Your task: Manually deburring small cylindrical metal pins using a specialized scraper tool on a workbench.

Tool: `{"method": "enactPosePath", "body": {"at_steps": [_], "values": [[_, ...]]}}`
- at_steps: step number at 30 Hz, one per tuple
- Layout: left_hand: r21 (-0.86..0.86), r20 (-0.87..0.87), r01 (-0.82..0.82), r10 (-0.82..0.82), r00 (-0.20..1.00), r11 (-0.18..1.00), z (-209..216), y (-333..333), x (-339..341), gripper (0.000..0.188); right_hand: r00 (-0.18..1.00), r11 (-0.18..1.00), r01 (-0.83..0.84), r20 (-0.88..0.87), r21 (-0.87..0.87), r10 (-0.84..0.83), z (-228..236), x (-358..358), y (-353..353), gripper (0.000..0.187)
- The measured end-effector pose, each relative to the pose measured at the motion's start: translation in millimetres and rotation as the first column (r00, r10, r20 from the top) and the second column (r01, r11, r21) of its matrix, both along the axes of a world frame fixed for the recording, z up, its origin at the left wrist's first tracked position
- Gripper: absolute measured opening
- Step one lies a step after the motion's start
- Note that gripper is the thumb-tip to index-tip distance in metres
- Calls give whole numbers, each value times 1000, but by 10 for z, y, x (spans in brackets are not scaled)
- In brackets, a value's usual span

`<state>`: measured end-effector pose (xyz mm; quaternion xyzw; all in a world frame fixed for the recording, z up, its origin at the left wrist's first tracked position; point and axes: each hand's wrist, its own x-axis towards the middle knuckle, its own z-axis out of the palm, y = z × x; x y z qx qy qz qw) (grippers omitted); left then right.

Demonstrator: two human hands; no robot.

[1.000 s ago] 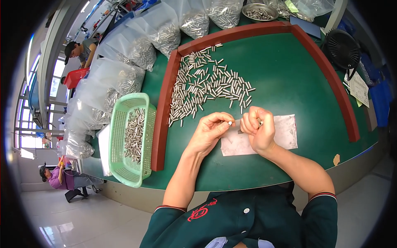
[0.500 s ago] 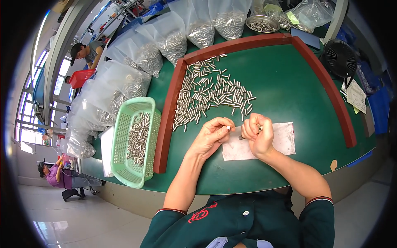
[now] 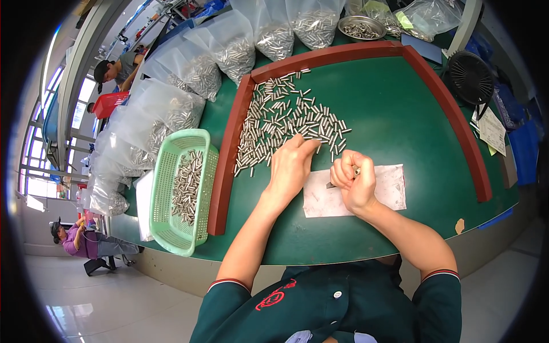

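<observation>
My left hand (image 3: 290,170) is at the near edge of a heap of short metal pins (image 3: 274,128), palm down. Its fingertips are drawn together against the pins; whatever they pinch is hidden. My right hand (image 3: 355,182) is closed in a fist above a stained pale cloth (image 3: 381,188). It grips a slim tool with a flat dark metal tip (image 3: 330,185), which sticks out on the left of the fist. A small greenish end (image 3: 357,170) shows at the top of that fist. Most of the tool is covered by the fingers.
A dark red wooden rail (image 3: 231,154) borders the green table (image 3: 394,114). Left of it stands a pale green basket (image 3: 154,214) holding more pins. Bags of pins (image 3: 235,57), a round metal dish (image 3: 374,23) and a black fan (image 3: 470,79) stand beyond. Two people work at left.
My left hand has moved forward and left, from beside my right hand to the heap. The pin end seen at its fingertips is out of sight. My right hand keeps its grip.
</observation>
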<state>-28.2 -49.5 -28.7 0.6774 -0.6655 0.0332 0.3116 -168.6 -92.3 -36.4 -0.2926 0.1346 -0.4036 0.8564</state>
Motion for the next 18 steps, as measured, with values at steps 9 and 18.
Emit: {"method": "enactPosePath", "body": {"at_steps": [9,18], "values": [[194,-3,79,-80,997,978,44,40,67,6,1000,1000,-13,-2,21,13,-5,-7,-8,29],[213,-943,303,114,311,929,7,352,8,7,1000,1000,-12,-10,13,12,-23,-15,-36,28]]}}
